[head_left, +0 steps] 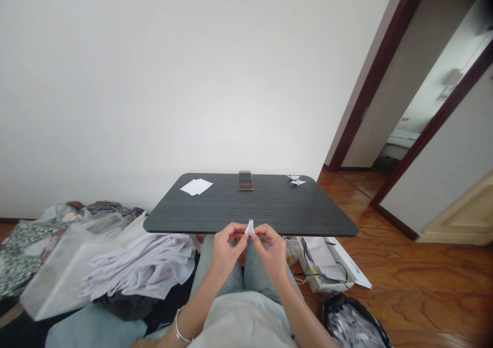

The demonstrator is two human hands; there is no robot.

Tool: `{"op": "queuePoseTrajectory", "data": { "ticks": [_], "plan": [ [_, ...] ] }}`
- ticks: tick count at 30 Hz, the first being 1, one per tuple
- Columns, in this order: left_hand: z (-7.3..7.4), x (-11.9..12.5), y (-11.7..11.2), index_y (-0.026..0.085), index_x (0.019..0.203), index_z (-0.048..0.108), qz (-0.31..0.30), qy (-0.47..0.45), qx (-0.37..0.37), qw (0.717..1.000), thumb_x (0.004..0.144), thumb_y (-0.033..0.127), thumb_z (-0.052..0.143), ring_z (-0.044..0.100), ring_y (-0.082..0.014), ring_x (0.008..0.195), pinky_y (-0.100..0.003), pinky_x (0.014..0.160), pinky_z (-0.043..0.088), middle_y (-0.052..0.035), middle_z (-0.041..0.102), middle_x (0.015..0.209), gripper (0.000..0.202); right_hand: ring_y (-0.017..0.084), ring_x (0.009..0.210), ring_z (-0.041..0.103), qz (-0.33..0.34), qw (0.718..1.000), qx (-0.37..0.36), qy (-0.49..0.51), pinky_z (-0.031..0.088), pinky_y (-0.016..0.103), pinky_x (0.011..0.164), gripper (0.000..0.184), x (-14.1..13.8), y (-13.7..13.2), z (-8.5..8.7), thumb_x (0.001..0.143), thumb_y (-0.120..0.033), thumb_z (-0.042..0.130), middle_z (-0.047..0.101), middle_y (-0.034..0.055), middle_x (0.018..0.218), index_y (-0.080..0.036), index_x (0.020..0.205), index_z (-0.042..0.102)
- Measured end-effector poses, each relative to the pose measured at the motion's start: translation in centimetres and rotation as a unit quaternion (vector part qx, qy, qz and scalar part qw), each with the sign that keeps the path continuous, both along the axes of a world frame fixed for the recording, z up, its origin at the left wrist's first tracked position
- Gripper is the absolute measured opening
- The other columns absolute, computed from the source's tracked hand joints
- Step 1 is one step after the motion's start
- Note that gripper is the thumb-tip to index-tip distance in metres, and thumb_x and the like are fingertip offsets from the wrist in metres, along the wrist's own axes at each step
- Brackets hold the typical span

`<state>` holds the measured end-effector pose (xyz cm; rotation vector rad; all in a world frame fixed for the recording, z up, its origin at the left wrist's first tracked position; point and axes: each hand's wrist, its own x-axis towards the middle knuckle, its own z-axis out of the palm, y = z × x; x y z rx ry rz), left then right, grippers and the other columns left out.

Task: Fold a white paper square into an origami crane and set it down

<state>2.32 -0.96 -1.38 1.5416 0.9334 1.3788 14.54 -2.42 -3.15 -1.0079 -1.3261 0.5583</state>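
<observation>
Both hands meet at the front edge of the dark table (231, 209), pinching a small folded piece of white paper (250, 227) between them. My left hand (230, 245) grips its left side with thumb and forefinger. On the right side, the thumb and forefinger of my right hand (270, 246) are closed on it too. The paper stands upright with narrow points at the top. At the table's back right lie paper cranes (298, 182), folded from white paper. White paper sheets (196, 186) lie at the back left.
A phone (245, 180) rests at the table's back middle, near the white wall (192, 80). Left of the table are piled clothes (142, 266) and plastic bags. To the right, a white box (327, 271) with cables and a black bag (354, 322) stand on the wooden floor.
</observation>
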Motion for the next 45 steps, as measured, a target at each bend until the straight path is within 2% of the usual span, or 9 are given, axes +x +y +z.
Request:
{"op": "queuePoseTrajectory", "data": {
  "ticks": [10, 17, 21, 26, 33, 40, 45],
  "plan": [
    [-0.3, 0.0, 0.3, 0.015, 0.074, 0.066, 0.015, -0.025, -0.020, 0.999, 0.072, 0.023, 0.064, 0.064, -0.0195, 0.081, -0.030, 0.077, 0.049, -0.0081, 0.070, 0.088, 0.009, 0.015, 0.064, 0.054, 0.005, 1.000, -0.004, 0.002, 0.042, 0.024, 0.057, 0.013, 0.1, 0.2, -0.2, 0.081, -0.024, 0.055, 0.060, 0.0008, 0.068, -0.019, 0.072, 0.062],
    [0.2, -0.2, 0.3, 0.015, 0.069, 0.063, 0.033, 0.056, 0.034, 0.997, 0.076, 0.024, 0.059, 0.058, -0.0153, 0.072, -0.023, 0.066, 0.045, -0.0025, 0.062, 0.073, 0.013, 0.015, 0.061, 0.055, 0.001, 1.000, -0.021, 0.010, 0.042, 0.024, 0.056, 0.013, 0.1, 0.5, -0.8, 0.079, -0.026, 0.056, 0.061, 0.0005, 0.065, -0.018, 0.071, 0.062],
    [0.1, -0.2, 0.3, 0.015, 0.068, 0.062, 0.042, 0.090, 0.031, 0.995, 0.077, 0.025, 0.058, 0.056, -0.0145, 0.067, -0.023, 0.062, 0.043, -0.0015, 0.060, 0.068, 0.015, 0.015, 0.059, 0.055, 0.005, 0.998, -0.048, 0.034, 0.042, 0.024, 0.055, 0.014, 0.1, 0.7, -1.1, 0.078, -0.027, 0.057, 0.062, 0.0010, 0.063, -0.017, 0.070, 0.061],
    [0.1, -0.2, 0.3, 0.015, 0.067, 0.062, 0.051, 0.116, 0.028, 0.992, 0.077, 0.027, 0.058, 0.054, -0.0143, 0.063, -0.024, 0.061, 0.042, -0.0016, 0.060, 0.065, 0.017, 0.014, 0.058, 0.053, 0.000, 0.998, -0.049, 0.035, 0.040, 0.023, 0.054, 0.016, 0.0, 0.7, -0.7, 0.079, -0.027, 0.056, 0.060, 0.0000, 0.061, -0.017, 0.068, 0.060],
    [0.2, -0.1, 0.2, 0.015, 0.065, 0.062, 0.039, 0.101, 0.018, 0.994, 0.076, 0.031, 0.060, 0.054, -0.0140, 0.062, -0.023, 0.060, 0.042, -0.0010, 0.059, 0.063, 0.019, 0.013, 0.056, 0.052, -0.005, 0.998, -0.053, 0.027, 0.039, 0.023, 0.054, 0.016, 0.1, 0.7, -0.6, 0.078, -0.027, 0.058, 0.058, -0.0008, 0.059, -0.017, 0.066, 0.058],
    [-0.3, -0.3, 0.4, 0.014, 0.067, 0.060, 0.024, 0.077, -0.011, 0.997, 0.076, 0.029, 0.060, 0.055, -0.0137, 0.061, -0.023, 0.059, 0.043, -0.0011, 0.060, 0.064, 0.018, 0.015, 0.060, 0.056, 0.018, 0.998, -0.057, 0.020, 0.041, 0.024, 0.055, 0.017, 0.3, 0.9, -1.0, 0.080, -0.029, 0.055, 0.061, 0.0005, 0.063, -0.018, 0.069, 0.061],
    [-0.2, -0.1, 0.2, 0.014, 0.067, 0.061, 0.014, 0.079, -0.008, 0.997, 0.076, 0.029, 0.060, 0.056, -0.0137, 0.063, -0.022, 0.061, 0.043, -0.0011, 0.060, 0.064, 0.018, 0.014, 0.057, 0.054, -0.007, 0.999, -0.051, 0.001, 0.042, 0.023, 0.054, 0.019, 0.3, 0.9, -0.8, 0.081, -0.028, 0.052, 0.060, -0.0001, 0.060, -0.018, 0.066, 0.060]
  ]
}}
